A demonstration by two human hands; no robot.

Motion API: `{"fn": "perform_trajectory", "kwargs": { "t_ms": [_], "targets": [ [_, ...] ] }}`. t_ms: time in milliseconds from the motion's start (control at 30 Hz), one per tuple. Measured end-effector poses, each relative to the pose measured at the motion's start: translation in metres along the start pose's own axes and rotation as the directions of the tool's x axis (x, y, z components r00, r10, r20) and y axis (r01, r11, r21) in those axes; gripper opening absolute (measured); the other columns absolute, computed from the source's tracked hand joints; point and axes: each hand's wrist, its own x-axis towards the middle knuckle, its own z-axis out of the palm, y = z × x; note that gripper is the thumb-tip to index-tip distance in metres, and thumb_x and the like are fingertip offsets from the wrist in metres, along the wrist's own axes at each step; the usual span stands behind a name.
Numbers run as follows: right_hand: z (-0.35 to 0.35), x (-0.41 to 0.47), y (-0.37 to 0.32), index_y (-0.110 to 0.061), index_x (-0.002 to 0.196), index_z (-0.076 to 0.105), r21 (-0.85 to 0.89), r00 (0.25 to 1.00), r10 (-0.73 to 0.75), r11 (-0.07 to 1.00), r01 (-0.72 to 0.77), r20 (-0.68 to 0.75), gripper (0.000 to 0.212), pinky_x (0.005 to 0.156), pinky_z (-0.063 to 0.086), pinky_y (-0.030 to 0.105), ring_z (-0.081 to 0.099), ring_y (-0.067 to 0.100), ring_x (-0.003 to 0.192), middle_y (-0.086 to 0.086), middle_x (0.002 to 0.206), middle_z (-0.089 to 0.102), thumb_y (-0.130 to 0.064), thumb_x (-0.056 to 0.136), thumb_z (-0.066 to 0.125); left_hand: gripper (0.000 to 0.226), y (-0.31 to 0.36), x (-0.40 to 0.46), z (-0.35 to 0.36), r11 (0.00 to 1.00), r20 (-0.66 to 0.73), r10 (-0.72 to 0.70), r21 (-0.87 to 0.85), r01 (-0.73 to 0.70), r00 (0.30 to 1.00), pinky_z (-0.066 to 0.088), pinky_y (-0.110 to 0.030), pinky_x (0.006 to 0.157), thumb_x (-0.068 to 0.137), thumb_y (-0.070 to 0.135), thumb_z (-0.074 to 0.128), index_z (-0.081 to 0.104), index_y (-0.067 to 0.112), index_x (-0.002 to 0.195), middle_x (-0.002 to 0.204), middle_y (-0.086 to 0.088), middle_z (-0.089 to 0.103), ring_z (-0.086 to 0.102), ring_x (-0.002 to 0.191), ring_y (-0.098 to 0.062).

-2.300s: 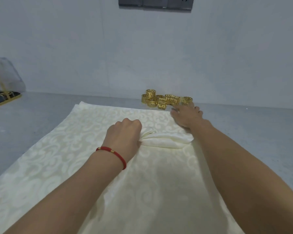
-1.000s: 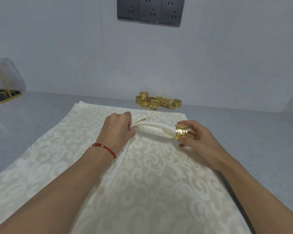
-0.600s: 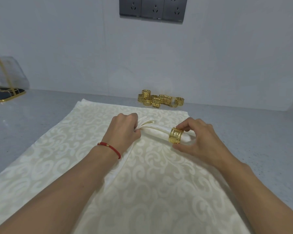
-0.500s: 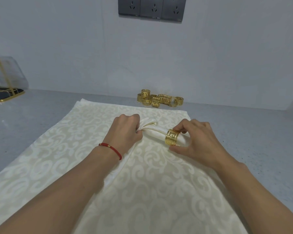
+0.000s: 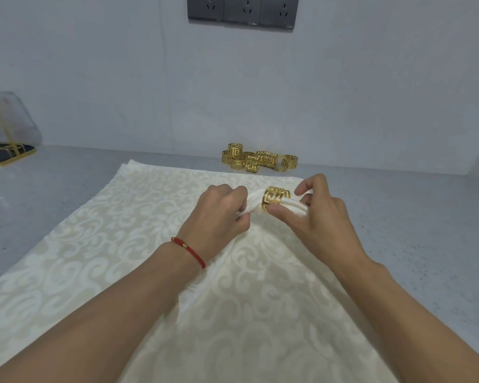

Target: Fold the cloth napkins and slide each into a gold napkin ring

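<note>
- Head view: a rolled cream napkin (image 5: 293, 207) is held up just above a big patterned cloth (image 5: 127, 244) that covers the middle of the grey table (image 5: 426, 230).
- The left hand (image 5: 219, 214) has its fingers curled tight round the left end of the napkin.
- A red string bracelet (image 5: 190, 251) sits on the left wrist.
- A gold napkin ring (image 5: 274, 199) is around the napkin, between the two hands.
- The right hand (image 5: 318, 214) holds the napkin just right of the ring. Its thumb tip touches the ring's lower edge and its fingers curl over the top.
- A small pile of gold rings (image 5: 257, 161) lies at the back edge of the table, by the wall.
- A clear stand with gold trim (image 5: 3, 134) is at the back left corner.
- Dark wall sockets (image 5: 242, 9) are high on the wall.
</note>
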Motion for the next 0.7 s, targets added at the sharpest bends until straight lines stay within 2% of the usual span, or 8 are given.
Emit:
{"fn": "perform_trajectory", "kwargs": {
  "t_ms": [133,200,267,367,467,533,600,700],
  "targets": [
    [0.002,0.001,-0.003,-0.035,0.092,0.061,0.001,1.0,0.007,1.0,-0.007,-0.003,0.039,0.055,0.04,0.025,0.06,0.007,0.068,-0.009,0.078,0.068,-0.07,0.078,0.07,0.029,-0.001,-0.001,-0.001,1.0,-0.036,0.025,0.005,-0.025,0.999,0.038,-0.032,0.052,0.062,-0.003,0.075,0.049,0.009,0.066,0.057,-0.003,0.049,0.045,0.053,-0.024],
    [-0.001,0.001,-0.004,-0.033,0.09,0.071,0.127,1.0,0.014,0.992,-0.015,0.012,0.025,0.061,0.044,0.022,0.062,0.003,0.069,-0.012,0.079,0.071,-0.058,0.085,0.072,0.029,-0.001,-0.001,-0.002,0.999,-0.054,0.03,0.017,-0.029,0.998,0.037,-0.03,0.054,0.061,-0.005,0.075,0.05,0.008,0.066,0.056,-0.004,0.048,0.045,0.051,-0.024],
    [-0.003,0.002,-0.002,-0.029,0.09,0.078,0.287,0.999,0.033,0.957,-0.044,0.042,0.013,0.07,0.049,0.027,0.063,0.002,0.072,-0.016,0.082,0.072,-0.038,0.093,0.069,0.029,0.0,-0.001,-0.003,0.999,-0.07,0.034,0.03,-0.031,0.997,0.035,-0.029,0.055,0.06,-0.006,0.075,0.05,0.007,0.065,0.055,-0.004,0.049,0.045,0.051,-0.025],
    [-0.003,0.003,0.002,-0.026,0.091,0.081,0.349,0.996,0.082,0.933,-0.085,0.023,0.018,0.073,0.052,0.029,0.062,-0.001,0.071,-0.021,0.077,0.072,-0.025,0.095,0.064,0.029,0.003,0.0,-0.002,0.998,-0.089,0.052,0.045,-0.048,0.995,0.031,-0.023,0.061,0.059,-0.009,0.073,0.049,0.006,0.064,0.055,-0.005,0.047,0.044,0.051,-0.025],
    [-0.004,0.005,0.003,-0.027,0.092,0.084,0.42,0.987,0.161,0.895,-0.149,0.007,0.013,0.07,0.044,0.019,0.059,-0.007,0.062,-0.027,0.071,0.068,-0.026,0.094,0.07,0.028,0.006,0.0,-0.001,0.991,-0.109,0.12,0.074,-0.113,0.987,0.031,-0.026,0.062,0.059,-0.011,0.07,0.048,0.005,0.063,0.056,-0.006,0.047,0.046,0.054,-0.026],
    [-0.007,0.006,0.006,-0.026,0.096,0.083,0.475,0.977,0.203,0.855,-0.207,0.061,0.01,0.062,0.041,0.016,0.05,-0.001,0.049,-0.024,0.058,0.059,-0.028,0.092,0.075,0.025,0.006,0.001,-0.001,0.979,-0.124,0.189,0.099,-0.178,0.974,0.035,-0.031,0.065,0.062,-0.011,0.067,0.048,0.005,0.063,0.057,-0.007,0.047,0.047,0.056,-0.027],
    [-0.01,0.006,0.008,-0.02,0.097,0.083,0.508,0.961,0.238,0.815,-0.278,0.144,0.013,0.051,0.033,0.019,0.034,0.006,0.048,-0.017,0.053,0.043,-0.029,0.09,0.078,0.018,0.006,0.001,-0.003,0.959,-0.121,0.269,0.126,-0.254,0.955,0.039,-0.035,0.067,0.07,-0.008,0.058,0.047,0.006,0.065,0.058,-0.007,0.046,0.047,0.058,-0.028],
    [-0.015,0.008,0.011,-0.017,0.089,0.084,0.535,0.928,0.297,0.758,-0.373,0.225,0.019,0.054,0.035,0.026,0.034,0.012,0.054,-0.007,0.061,0.044,-0.033,0.08,0.085,0.016,0.007,0.0,-0.003,0.927,-0.093,0.356,0.16,-0.339,0.93,0.043,-0.036,0.068,0.077,-0.003,0.045,0.046,0.009,0.067,0.061,-0.006,0.046,0.049,0.061,-0.027]
  ]
}}
